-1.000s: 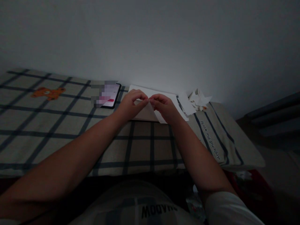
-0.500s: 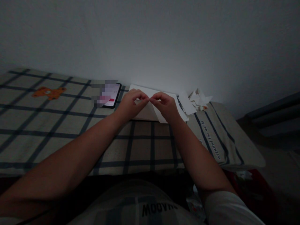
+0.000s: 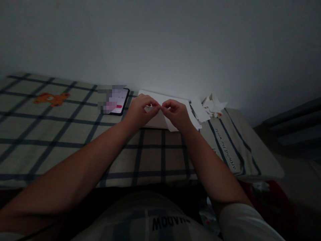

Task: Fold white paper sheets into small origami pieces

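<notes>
My left hand and my right hand meet fingertip to fingertip over a white sheet of paper, both pinching its raised top edge. The sheet lies on a larger white sheet near the wall, on a checked cloth that covers the table. The light is dim, and the hands hide much of the pinched sheet.
A phone with a lit screen lies left of the hands. A heap of white paper scraps and folded pieces sits at the right by the wall. An orange bear print marks the cloth far left. The table edge drops off at the right.
Both hands have shifted slightly up and to the right along the paper's edge, still pinching it. Nothing else has moved.
</notes>
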